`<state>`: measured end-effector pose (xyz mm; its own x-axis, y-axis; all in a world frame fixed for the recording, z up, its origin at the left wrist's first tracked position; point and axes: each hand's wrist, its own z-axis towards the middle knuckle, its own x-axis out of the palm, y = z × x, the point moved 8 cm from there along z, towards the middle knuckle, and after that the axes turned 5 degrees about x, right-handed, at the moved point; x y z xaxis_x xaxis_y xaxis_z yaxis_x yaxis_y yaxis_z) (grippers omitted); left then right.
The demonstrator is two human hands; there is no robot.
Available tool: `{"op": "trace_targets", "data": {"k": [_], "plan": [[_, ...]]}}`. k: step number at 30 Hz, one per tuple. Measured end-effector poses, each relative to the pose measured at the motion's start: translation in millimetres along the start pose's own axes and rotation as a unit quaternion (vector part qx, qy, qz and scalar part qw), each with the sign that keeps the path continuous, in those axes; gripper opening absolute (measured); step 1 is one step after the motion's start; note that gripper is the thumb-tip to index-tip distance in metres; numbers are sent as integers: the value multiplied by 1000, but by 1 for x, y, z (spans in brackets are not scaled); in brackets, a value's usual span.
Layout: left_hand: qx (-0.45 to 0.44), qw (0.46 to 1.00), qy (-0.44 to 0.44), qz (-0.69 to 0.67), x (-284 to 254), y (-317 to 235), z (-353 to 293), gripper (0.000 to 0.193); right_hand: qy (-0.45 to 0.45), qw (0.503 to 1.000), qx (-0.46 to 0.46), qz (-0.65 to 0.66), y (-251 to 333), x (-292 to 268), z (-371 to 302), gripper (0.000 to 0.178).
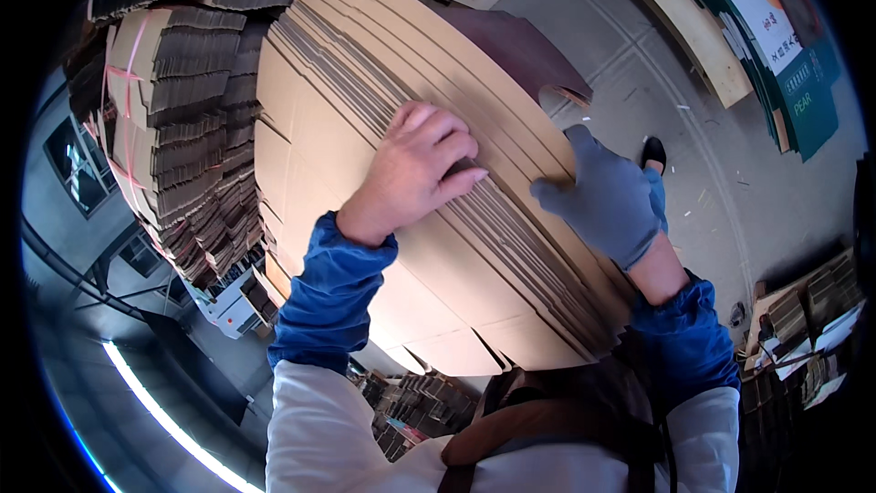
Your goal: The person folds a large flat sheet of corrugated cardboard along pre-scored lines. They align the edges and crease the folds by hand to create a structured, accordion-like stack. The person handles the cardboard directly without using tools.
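Observation:
A thick stack of flat brown cardboard sheets (420, 306) leans in front of me, with its layered edges running diagonally from upper left to lower right. My left hand (415, 164) is bare, its fingers curled over those edges near the middle and the thumb pressed close to them. On the stack's right side lies my right hand (602, 196) in a grey glove. Its thumb points left onto the cardboard and its fingers stretch forward along the outer sheet's edge. Blue sleeve covers wrap both forearms.
Strapped bundles of cardboard (196, 82) rise at the left. A dark brown sheet (516, 46) lies beyond the stack. Green printed boxes (808, 100) stand by a wooden board (698, 46) at the far right. Paper scraps dot the grey floor (703, 192), near a black shoe (652, 153).

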<state>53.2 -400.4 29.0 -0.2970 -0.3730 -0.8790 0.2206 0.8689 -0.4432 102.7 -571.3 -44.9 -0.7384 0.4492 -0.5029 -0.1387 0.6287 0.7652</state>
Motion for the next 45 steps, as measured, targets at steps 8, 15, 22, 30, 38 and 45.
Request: {"op": "trace_targets", "data": {"k": [8,15,22,30,38,45], "plan": [[-9,1000,3,-7,4,-1,-3,24,-59,995,-40,-73,15,-14,-8,64],[42,997,-63,-5,-5,1,-6,23,-157,973,-145,-85,35,-23,-17,64],[23,994,-86,68,16,6,-26,30,44,952,-170,-249,59,13,-61,20],[29,994,-54,90,24,5,-13,30,120,988,-89,-25,33,20,-48,21],[43,989,-106,92,-2,-4,-36,26,213,976,31,13,20,33,-38,14],[41,992,-113,-38,-7,-12,-66,15,72,988,-125,-62,62,29,-46,13]]}}
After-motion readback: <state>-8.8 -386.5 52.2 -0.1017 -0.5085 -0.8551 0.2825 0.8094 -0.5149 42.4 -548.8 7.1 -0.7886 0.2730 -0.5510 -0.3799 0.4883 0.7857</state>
